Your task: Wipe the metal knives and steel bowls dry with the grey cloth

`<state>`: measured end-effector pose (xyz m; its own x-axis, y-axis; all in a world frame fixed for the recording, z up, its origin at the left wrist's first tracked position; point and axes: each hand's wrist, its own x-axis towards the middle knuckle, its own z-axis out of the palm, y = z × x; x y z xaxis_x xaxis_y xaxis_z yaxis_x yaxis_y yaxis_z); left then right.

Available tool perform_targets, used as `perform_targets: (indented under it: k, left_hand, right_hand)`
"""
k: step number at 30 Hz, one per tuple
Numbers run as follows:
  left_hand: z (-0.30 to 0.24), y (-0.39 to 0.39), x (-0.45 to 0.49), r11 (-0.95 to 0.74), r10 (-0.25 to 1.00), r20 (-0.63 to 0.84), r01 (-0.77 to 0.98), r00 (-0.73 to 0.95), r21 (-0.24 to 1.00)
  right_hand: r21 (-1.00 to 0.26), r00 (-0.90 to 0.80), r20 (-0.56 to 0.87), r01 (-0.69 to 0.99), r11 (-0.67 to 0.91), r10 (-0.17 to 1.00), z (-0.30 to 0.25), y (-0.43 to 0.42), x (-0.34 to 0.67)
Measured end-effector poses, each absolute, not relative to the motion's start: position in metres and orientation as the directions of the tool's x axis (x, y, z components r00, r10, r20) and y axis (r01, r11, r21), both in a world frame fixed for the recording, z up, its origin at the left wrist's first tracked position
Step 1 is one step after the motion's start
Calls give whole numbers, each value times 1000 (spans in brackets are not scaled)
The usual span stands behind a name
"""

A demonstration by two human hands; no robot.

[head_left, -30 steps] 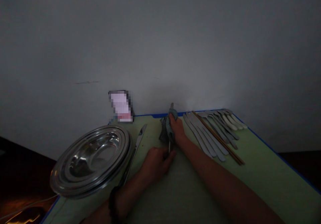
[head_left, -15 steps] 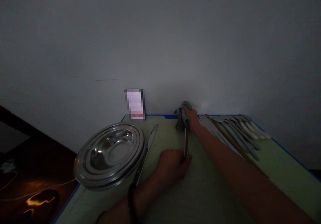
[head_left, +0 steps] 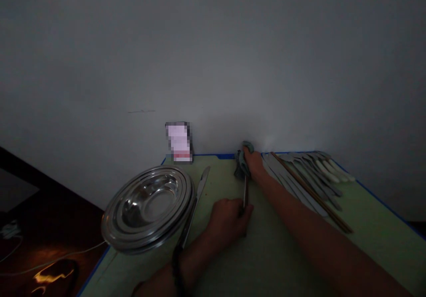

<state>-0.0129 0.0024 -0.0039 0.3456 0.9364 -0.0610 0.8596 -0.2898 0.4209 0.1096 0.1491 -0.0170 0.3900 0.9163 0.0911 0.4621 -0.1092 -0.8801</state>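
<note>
My left hand (head_left: 229, 219) is closed around the near end of a slim metal utensil (head_left: 246, 194), which points away toward the wall. Its far end is wrapped in a grey-green cloth (head_left: 242, 166), so its kind is hidden. That cloth is pinched in my right hand (head_left: 254, 161), close to the table's back edge. Left of my left hand lies a table knife (head_left: 201, 186), its handle partly behind my left wrist. Beyond my right forearm is a row of cutlery (head_left: 308, 172), with knives, chopsticks (head_left: 313, 195), and several spoons or forks.
A stack of steel plates (head_left: 113, 217) stands on the left of the green table (head_left: 213, 179), which has a blue edge. A phone with a lit, blurred screen (head_left: 179, 141) leans on the wall at the back. White-handled pieces (head_left: 333, 171) lie at the far right.
My right hand and the cloth have shifted slightly down the view, a little nearer my left hand. My left hand keeps its hold on the utensil. The whole view has tilted slightly.
</note>
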Motion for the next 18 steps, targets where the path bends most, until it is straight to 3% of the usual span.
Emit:
perform_targets:
  k: [8, 18]
  left_hand:
    - [-2, 3, -12, -282, 930, -59, 811, 362, 513]
    - [-4, 5, -13, -327, 926, -8, 813, 377, 481]
  right_hand:
    - [-834, 344, 76, 536, -130, 936, -14, 98, 94]
    - [-819, 347, 110, 562, -113, 931, -11, 82, 88]
